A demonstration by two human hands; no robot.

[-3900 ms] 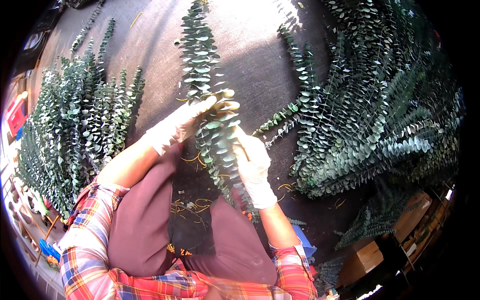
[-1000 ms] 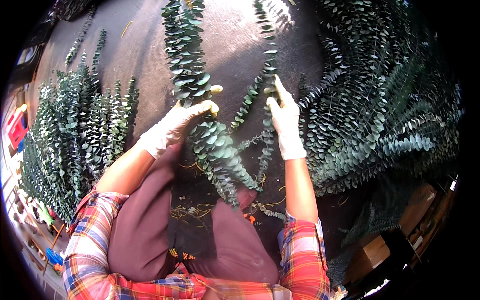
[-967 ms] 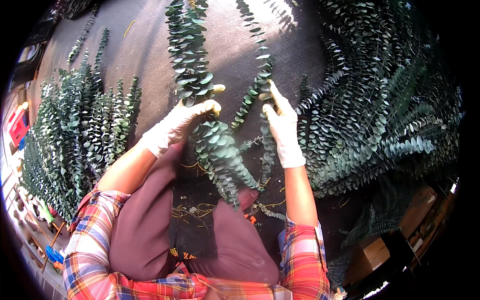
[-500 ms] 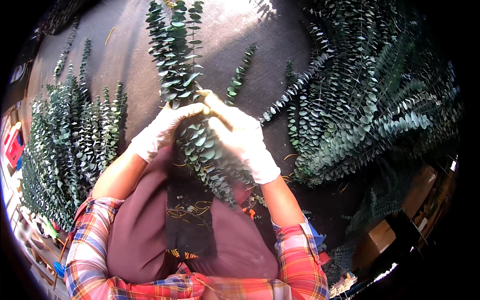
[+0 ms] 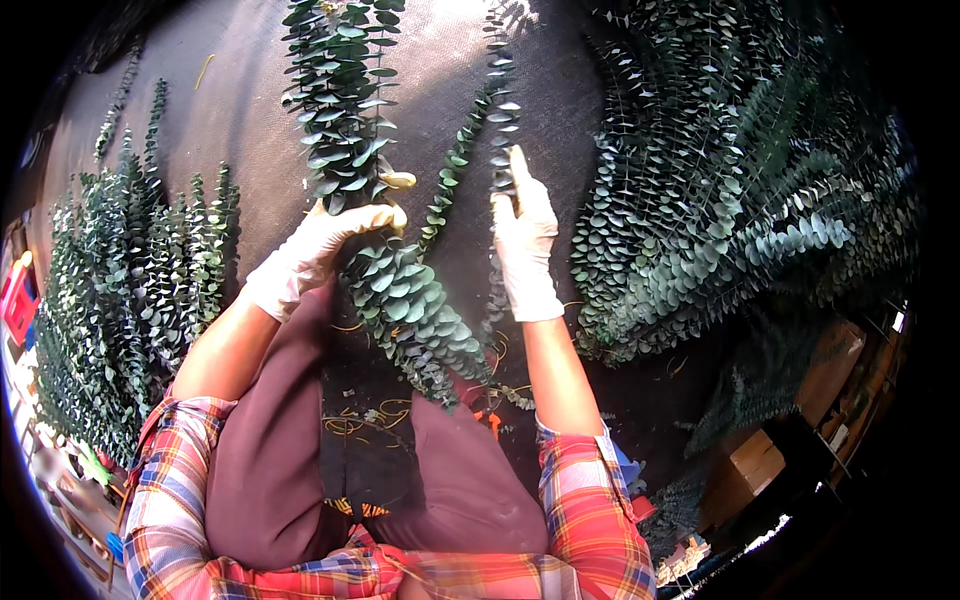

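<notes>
My left hand [image 5: 325, 248], in a white glove, is closed round the middle of a bunch of eucalyptus stems [image 5: 345, 120]. The bunch's leafy upper part points away from me, and its lower leaves [image 5: 410, 305] hang over my lap. To the right, my right hand [image 5: 527, 240], gloved too, pinches a single eucalyptus stem [image 5: 501, 110] that stretches away from me and also trails below the hand. A separate eucalyptus sprig [image 5: 455, 165] lies between the bunch and that stem.
A large heap of eucalyptus [image 5: 690, 220] covers the right side of the dark mat [image 5: 240, 115]; a smaller group of stems [image 5: 140, 280] lies at left. Yellow ties [image 5: 365, 422] are scattered between my legs. A cardboard box [image 5: 757, 460] stands at lower right.
My right hand has moved right, away from the bunch, and now holds a single stem. My left hand keeps its hold on the bunch, nearly in place.
</notes>
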